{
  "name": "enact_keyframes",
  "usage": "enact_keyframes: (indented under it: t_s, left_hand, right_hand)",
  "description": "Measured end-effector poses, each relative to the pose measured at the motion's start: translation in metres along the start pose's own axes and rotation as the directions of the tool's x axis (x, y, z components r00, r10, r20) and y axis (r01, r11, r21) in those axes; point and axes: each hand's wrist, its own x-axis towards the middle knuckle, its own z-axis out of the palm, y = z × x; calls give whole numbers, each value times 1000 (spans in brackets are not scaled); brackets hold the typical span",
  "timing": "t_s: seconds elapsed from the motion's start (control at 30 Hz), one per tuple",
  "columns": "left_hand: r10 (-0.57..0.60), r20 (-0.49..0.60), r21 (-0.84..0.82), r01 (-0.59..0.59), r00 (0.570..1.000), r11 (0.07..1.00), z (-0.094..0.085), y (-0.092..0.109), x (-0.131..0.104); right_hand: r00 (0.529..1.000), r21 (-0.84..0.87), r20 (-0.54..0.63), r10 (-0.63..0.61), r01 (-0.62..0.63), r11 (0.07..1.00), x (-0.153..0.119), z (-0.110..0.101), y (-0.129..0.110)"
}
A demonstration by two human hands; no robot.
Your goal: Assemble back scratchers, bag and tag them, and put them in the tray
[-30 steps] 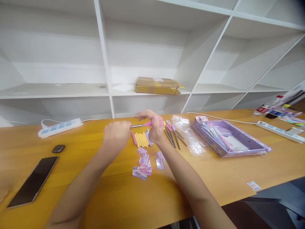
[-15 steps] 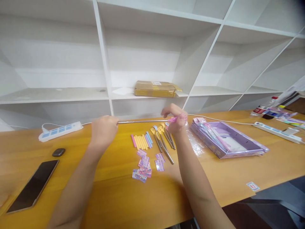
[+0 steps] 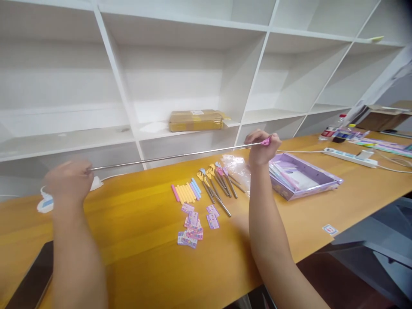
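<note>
A long thin metal rod [image 3: 180, 155] is stretched between my hands above the table. My left hand [image 3: 70, 179] is closed round its left end, slightly blurred. At the right end my right hand [image 3: 264, 148] grips the rod's pink hand-shaped head [image 3: 265, 142]. Below lie several short metal back scratchers [image 3: 220, 182] with yellow, blue, pink and purple heads. Beside them is a row of pink, yellow and blue tubes [image 3: 186, 192]. Small printed cards [image 3: 193, 219] lie in a loose pile nearer me, with a couple [image 3: 212, 221] to their right.
A purple tray [image 3: 317, 189] holding wrapped items stands at right, with clear plastic wrap [image 3: 236, 165] beside it. Power strips [image 3: 350, 158], bottles [image 3: 339, 134] and a dark phone [image 3: 32, 274] lie around. A cardboard box [image 3: 196, 121] sits on the white shelf.
My hands have moved further apart, the left one left and the right one right and up. The rod between them now shows much longer. The view has shifted to the right.
</note>
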Motion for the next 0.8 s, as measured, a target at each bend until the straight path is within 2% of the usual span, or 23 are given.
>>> enact_keyframes:
  t_s: [0.17,0.27,0.37,0.47,0.57,0.67,0.73,0.8]
  left_hand:
    - [22,29,50,-24,999,998,-5,12,-5]
    - [36,125,60,-44,991,997,-14,24,-10]
    - [40,186,83,-56,982,995,-23,35,-14]
    - [52,149,101,-68,987,993,-26,41,-17]
    - [66,95,93,-75,993,993,-26,35,-17]
    - [52,40,69,-55,998,996,-28,18,-15]
    - [-12,-5,40,12,1000,999,-31,7,-14]
    - [-42,-16,5,42,999,999,-37,-2,-12]
  right_hand:
    - [998,119,5,56,-57,991,-3,7,9]
    - [980,262,-70,188,-164,951,2,8,15]
    - [954,366,-88,286,-237,900,8,3,18]
    - [950,383,-98,296,-239,893,13,-6,12]
    - [955,375,-119,272,-210,903,14,-11,-1]
    - [971,313,-34,238,-216,925,12,-7,-16]
    - [981,263,34,193,-195,945,10,-2,-25]
    - [988,262,44,149,-155,952,8,4,-31]
